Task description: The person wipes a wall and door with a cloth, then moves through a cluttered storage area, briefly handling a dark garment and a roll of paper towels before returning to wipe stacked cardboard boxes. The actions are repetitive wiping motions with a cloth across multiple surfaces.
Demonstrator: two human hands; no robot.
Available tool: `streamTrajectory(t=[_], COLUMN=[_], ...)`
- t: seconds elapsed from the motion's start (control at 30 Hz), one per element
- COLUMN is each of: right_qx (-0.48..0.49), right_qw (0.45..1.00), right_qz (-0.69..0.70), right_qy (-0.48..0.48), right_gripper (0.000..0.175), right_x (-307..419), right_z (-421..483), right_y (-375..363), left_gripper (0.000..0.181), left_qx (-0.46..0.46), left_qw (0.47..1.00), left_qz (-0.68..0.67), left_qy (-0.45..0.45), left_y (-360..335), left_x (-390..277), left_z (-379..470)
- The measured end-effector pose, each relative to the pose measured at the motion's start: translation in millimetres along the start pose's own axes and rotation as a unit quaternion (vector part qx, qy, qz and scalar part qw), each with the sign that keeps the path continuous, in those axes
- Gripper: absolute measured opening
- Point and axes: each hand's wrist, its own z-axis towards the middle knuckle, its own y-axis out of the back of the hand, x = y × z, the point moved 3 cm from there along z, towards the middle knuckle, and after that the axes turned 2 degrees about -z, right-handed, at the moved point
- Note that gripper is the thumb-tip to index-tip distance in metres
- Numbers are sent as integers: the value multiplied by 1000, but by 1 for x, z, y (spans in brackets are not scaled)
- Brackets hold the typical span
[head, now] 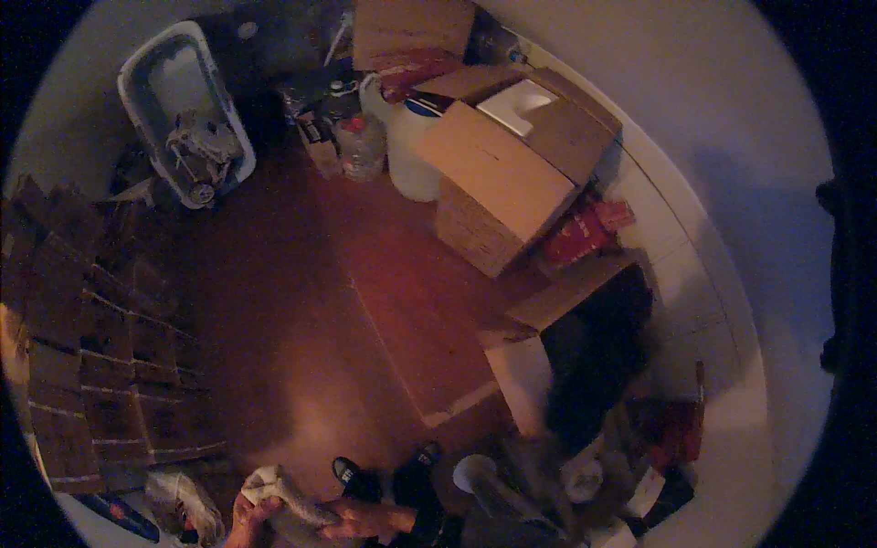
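Observation:
A pale piece of cloth [294, 499] is bunched up at the bottom of the view, in front of my body. My left hand [252, 515] grips its left end, where the fabric forms a rounded fold. From the other side my right hand [363, 519] reaches across with the fingers on the lower part of the cloth. The dim light blurs the fingers and hides what kind of cloth it is. My dark shoes [348, 471] stand on the reddish-brown floor [288, 294] just beyond.
Stacked cardboard boxes [109, 383] line the left. A white plastic tub [240, 130] with objects in it is at the upper left. An open carton [507, 178], a white bucket [411, 157] and a clear bottle [363, 151] stand ahead. Another carton [524, 383] holds something dark on the right.

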Motion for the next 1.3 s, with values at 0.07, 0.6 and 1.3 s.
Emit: streamTrajectory(t=[0.07,0.6,1.3], right_qx=[20,-35,-155], right_qw=[1000,998,975], right_qz=[-1,56,-57], right_qy=[-14,2,-148], right_gripper=[63,62,51], right_x=[0,36,-6], right_z=[9,108,72], right_y=[-12,-65,-22], left_gripper=[49,61,65], left_qx=[-59,103,17], left_qw=[997,991,994], left_qz=[-38,-5,-68], left_qy=[30,88,-86], left_y=[22,176,194], left_x=[-2,-14,-84], left_z=[-2,-24,-24])
